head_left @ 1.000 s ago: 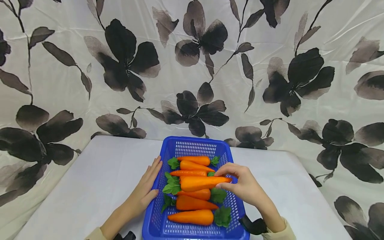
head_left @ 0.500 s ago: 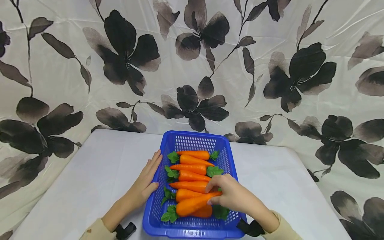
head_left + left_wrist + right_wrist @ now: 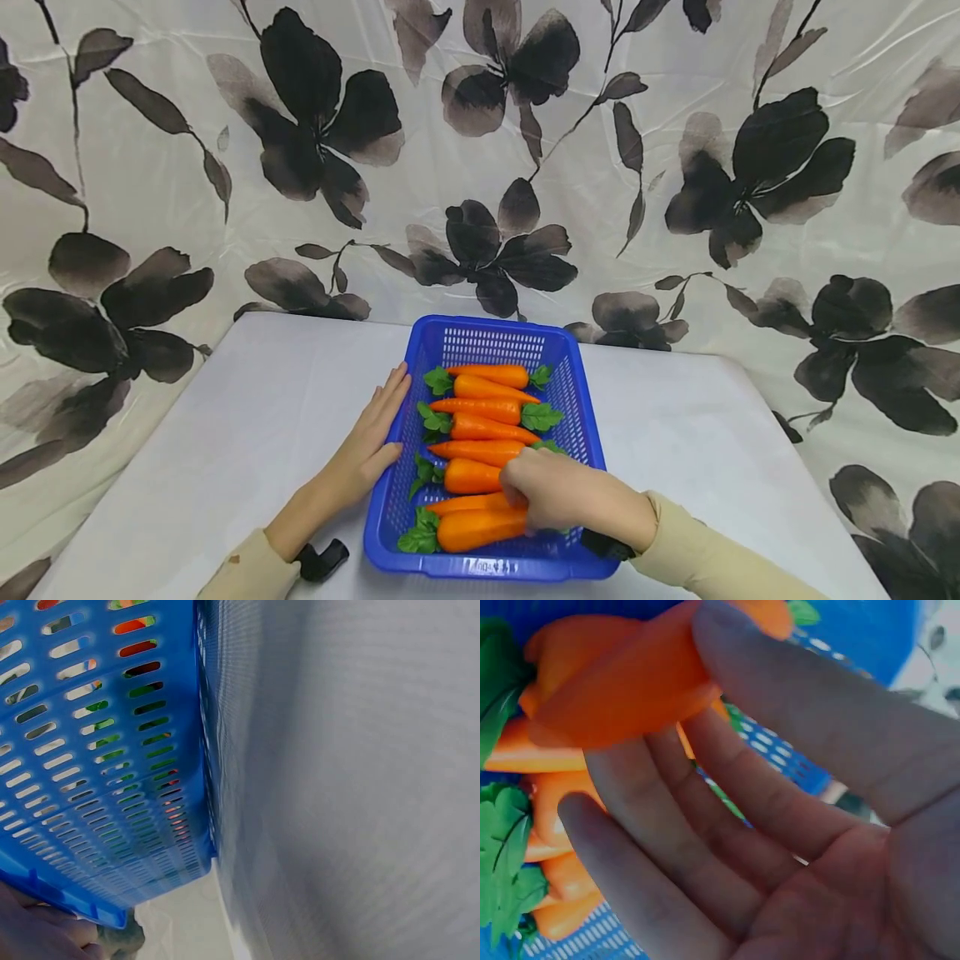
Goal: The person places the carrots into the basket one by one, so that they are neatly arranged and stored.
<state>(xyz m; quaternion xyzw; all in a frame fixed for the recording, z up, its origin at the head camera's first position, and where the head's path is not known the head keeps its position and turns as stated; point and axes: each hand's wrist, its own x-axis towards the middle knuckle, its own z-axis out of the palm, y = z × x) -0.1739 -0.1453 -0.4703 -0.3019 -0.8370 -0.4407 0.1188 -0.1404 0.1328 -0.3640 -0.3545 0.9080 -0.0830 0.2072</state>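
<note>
A blue plastic basket (image 3: 380, 550) holds several orange carrots with green leaves, laid crosswise in a row. My right hand (image 3: 566, 496) reaches into its near end and pinches the nearest carrot (image 3: 480, 530) toward the tip, leaves pointing left. In the right wrist view, the thumb and fingers close on that same carrot (image 3: 626, 694); other carrots lie below. Against the basket's left side rests my left hand (image 3: 363, 454), fingers straight. The left wrist view shows the slotted wall (image 3: 112, 750) and part of the hand (image 3: 45, 930). My right fingertips are hidden in the head view.
The basket stands on a white-covered table (image 3: 285, 392). Behind hangs a pale cloth (image 3: 615, 50) with dark flowers. A black strap (image 3: 322, 560) lies by the left wrist, and another black band (image 3: 606, 545) is at the right wrist.
My right hand has moved the carrot from above the middle of the row to the basket's near end and lowered it there. My left hand keeps its place on the basket's side.
</note>
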